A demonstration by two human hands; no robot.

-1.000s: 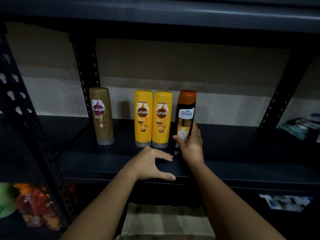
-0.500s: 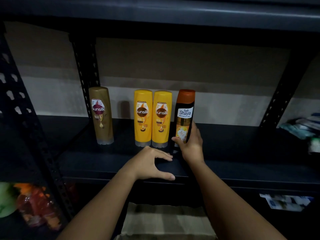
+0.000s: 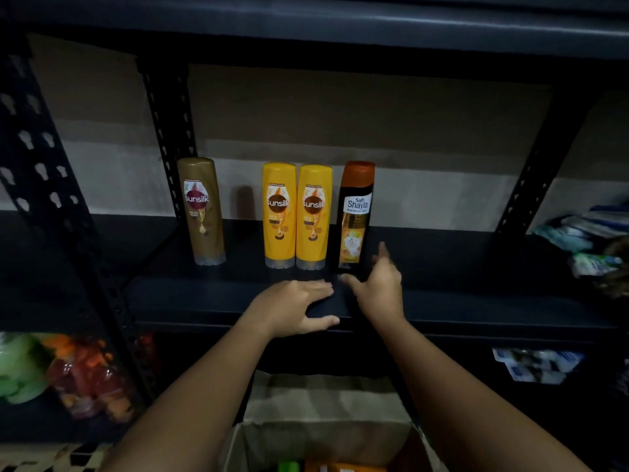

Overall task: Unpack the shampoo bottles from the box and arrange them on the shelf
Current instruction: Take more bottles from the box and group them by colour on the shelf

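Four bottles are seen standing upright on the shelf (image 3: 476, 301): a brown Sunsilk bottle (image 3: 204, 212) set apart at the left, two yellow Sunsilk bottles (image 3: 296, 216) touching side by side, and a dark Shayla bottle (image 3: 355, 216) just beside them on the right. Each long axis is vertical.

The right hand (image 3: 377, 284) is found at the foot of the Shayla bottle, its grip spread: fingers straight and parted, thumb pointing left below the base. Whether any finger touches the bottle cannot be told. The left hand (image 3: 292, 306) is laid flat on the shelf's front edge, fingers extended and holding nothing.

The coming move is judged to turn on the cardboard box (image 3: 323, 420), which lies directly below and nearer than both hands, between the forearms. Neither hand is plainly the nearer; a downward reach is called for.

The box interior is cut off by the lower frame edge; only a green cap and an orange shape are glimpsed, and the count of bottles left cannot be given. Lighting is poor. Packaged goods on the lower left and on the right are blurred and not identifiable.
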